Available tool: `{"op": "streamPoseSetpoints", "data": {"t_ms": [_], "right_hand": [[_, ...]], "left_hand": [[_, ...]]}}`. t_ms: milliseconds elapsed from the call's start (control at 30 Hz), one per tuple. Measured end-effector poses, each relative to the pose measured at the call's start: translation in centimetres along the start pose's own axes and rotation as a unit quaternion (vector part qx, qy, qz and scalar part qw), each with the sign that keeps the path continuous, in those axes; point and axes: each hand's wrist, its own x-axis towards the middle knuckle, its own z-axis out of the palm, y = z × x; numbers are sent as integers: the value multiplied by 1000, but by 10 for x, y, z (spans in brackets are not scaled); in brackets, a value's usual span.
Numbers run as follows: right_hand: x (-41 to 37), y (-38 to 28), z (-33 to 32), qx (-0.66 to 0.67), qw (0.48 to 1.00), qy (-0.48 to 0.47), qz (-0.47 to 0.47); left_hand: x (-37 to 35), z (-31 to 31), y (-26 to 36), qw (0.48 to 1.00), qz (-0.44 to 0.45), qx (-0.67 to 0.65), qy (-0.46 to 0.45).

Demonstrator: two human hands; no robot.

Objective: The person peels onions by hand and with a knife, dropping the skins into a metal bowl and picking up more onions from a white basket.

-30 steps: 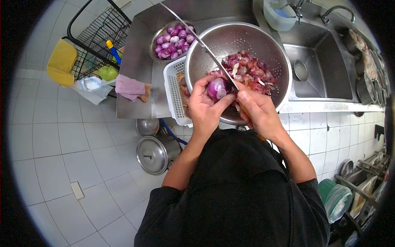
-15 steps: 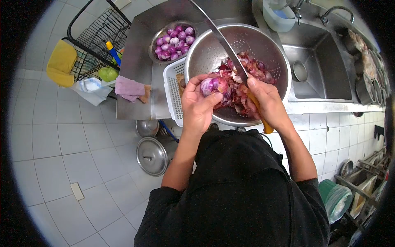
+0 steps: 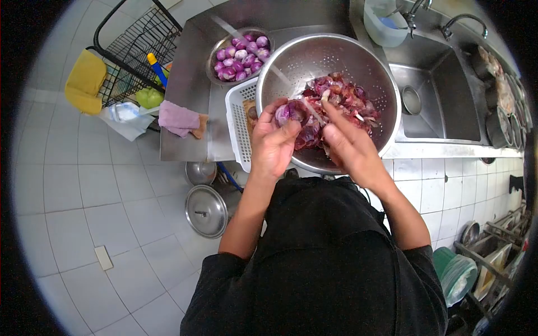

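Observation:
My left hand (image 3: 270, 140) is closed around a red onion (image 3: 290, 113), part of it hidden by the thumb and fingers. My right hand (image 3: 356, 147) grips a long knife (image 3: 278, 74), its blade smeared by motion and slanting up and left past the onion; the handle is hidden in the palm. Both hands are over a perforated steel colander (image 3: 386, 73). Inside lies a heap of onion skins (image 3: 358, 101), dry and reddish. Up and to the left, a steel bowl (image 3: 210, 66) holds several peeled red onions (image 3: 241, 55).
A white plastic basket (image 3: 238, 131) stands beside the colander. To the right is a steel sink (image 3: 431, 84) with a small strainer (image 3: 411, 101). A pink cloth (image 3: 178, 119) lies on the counter's left edge, near a black wire basket (image 3: 137, 47). A lidded pot (image 3: 206, 211) stands below.
The onion has been turned in my left hand and shows less loose skin. My right hand has shifted slightly down, and the knife blade has tilted further left, over the onion bowl.

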Motion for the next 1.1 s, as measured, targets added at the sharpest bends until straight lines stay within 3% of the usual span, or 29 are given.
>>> {"op": "streamPoseSetpoints", "data": {"t_ms": [33,167,467,633,733,800,933,1000,1100], "right_hand": [[0,1,5,-43,997,5,-59],[-2,-6,18,-113,986,6,-123],[11,-6,36,-201,962,44,-180],[16,-19,44,-251,963,27,-98],[22,-20,52,-195,970,66,-131],[28,-23,53,-117,987,90,-56],[46,-24,39,-12,991,98,88],[49,-29,38,1,983,110,148],[54,-23,49,-23,978,181,101]], "left_hand": [[-1,3,0,1000,9,-3,1],[-2,3,5,1000,-4,14,23],[-2,-2,10,997,57,53,23],[3,-6,17,996,70,56,18],[5,-2,28,997,63,32,9],[9,-2,33,998,54,16,-18],[18,-36,47,998,-22,-16,-51],[22,-49,57,986,-89,-129,-57],[31,-64,69,958,-155,-230,-67]]}}
